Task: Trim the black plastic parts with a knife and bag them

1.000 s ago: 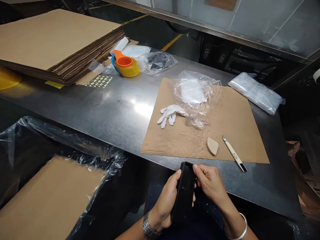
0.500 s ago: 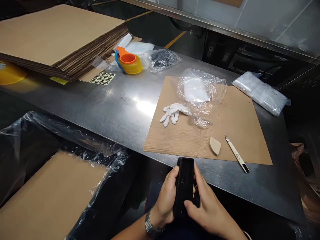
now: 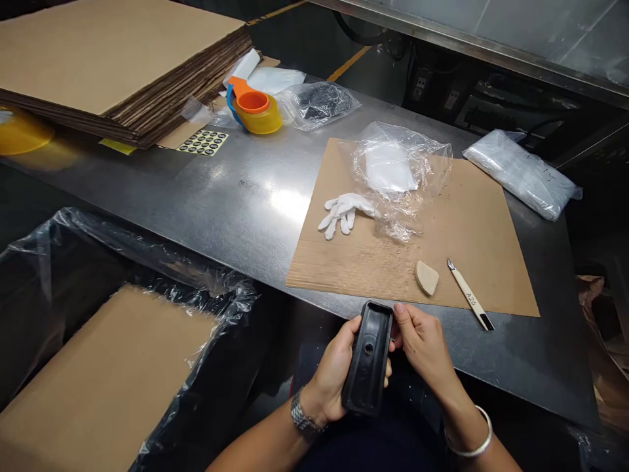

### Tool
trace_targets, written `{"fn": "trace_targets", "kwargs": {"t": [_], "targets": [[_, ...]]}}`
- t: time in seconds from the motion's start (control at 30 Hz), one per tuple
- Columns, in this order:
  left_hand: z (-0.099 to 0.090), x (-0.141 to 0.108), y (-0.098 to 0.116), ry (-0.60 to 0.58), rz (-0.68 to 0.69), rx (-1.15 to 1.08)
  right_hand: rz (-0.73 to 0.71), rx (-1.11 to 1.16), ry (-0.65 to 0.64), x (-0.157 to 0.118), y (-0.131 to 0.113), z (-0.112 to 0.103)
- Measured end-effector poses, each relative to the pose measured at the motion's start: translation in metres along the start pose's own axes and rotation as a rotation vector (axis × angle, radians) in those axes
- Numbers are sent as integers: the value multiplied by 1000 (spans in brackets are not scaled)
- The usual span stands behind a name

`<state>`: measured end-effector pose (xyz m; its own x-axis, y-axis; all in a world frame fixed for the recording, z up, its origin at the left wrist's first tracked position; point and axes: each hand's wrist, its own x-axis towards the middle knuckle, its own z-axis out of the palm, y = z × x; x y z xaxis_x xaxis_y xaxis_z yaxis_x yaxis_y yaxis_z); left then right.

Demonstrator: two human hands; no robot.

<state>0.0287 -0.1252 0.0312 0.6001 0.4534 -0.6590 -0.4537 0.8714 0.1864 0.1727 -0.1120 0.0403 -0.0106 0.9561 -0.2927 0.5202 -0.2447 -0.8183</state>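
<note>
My left hand (image 3: 334, 373) is wrapped round a black oblong part (image 3: 366, 367) with a hollow inside and a small hole near its middle. It is held over my lap, just off the table's front edge. At the part's upper right edge, my right hand (image 3: 425, 341) is closed with thumb and fingertips pinched; what lies between them is too small to name. Beyond the hands, a tan rounded block (image 3: 427, 278) and a white-handled knife (image 3: 469, 293) rest on a cardboard sheet (image 3: 481, 229). A white glove (image 3: 346, 213) lies farther back on it.
Crumpled clear plastic (image 3: 417, 170) covers the sheet's back. A wrapped bundle (image 3: 523, 174) lies at right. Stacked cardboard (image 3: 118, 52), a tape roll (image 3: 260, 115) and stickers (image 3: 202, 142) are at back left. A plastic-lined box (image 3: 103, 380) stands at lower left.
My right hand has moved from the lower part of the black piece to its upper right edge, fingers now pinched. The piece has tilted so its hollow shows more. The view has shifted slightly.
</note>
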Motion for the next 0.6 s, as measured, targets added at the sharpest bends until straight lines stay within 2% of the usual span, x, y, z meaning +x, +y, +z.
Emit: {"fn": "trace_targets", "kwargs": {"t": [0.27,0.33,0.47,0.6], "targets": [[0,2,3,18,-12,-22,-6,1,-37,-7,-4,-2],[3,2,4,63,-6,-39,20,49,-106,-13,-3,-3],[9,-1,6,138,74,-70,4,110,-333,-32,0,-3],[11,-1,6,217,109,-55,-56,77,-355,-46,4,4]]}}
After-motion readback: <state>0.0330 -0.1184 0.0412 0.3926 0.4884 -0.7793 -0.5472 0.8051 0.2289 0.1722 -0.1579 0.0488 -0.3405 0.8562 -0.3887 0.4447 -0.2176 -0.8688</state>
